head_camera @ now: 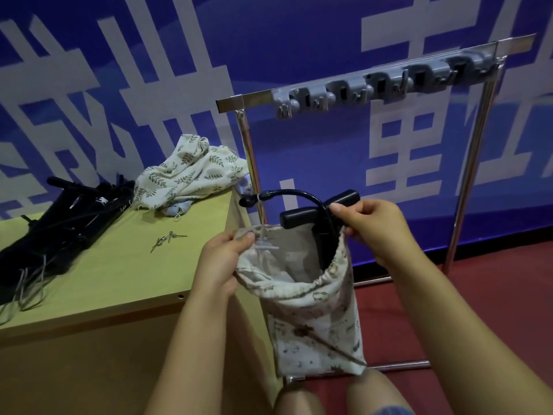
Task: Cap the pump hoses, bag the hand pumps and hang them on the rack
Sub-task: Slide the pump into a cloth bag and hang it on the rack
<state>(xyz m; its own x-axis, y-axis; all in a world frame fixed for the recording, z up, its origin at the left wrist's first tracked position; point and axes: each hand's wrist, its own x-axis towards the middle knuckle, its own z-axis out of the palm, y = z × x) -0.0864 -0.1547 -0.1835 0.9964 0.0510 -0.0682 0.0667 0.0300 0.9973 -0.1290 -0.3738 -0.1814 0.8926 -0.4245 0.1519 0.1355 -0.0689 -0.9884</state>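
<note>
Black hand pump (321, 226) half in printed cloth drawstring bag (311, 307).
L hand (223, 262) & R hand (374, 226) fingers pinch rim apart so pump drops in.

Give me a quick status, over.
Left grip and right grip pinch the bag mouth open. Pump partly in, hose sticking out. Rack bare behind.
</note>
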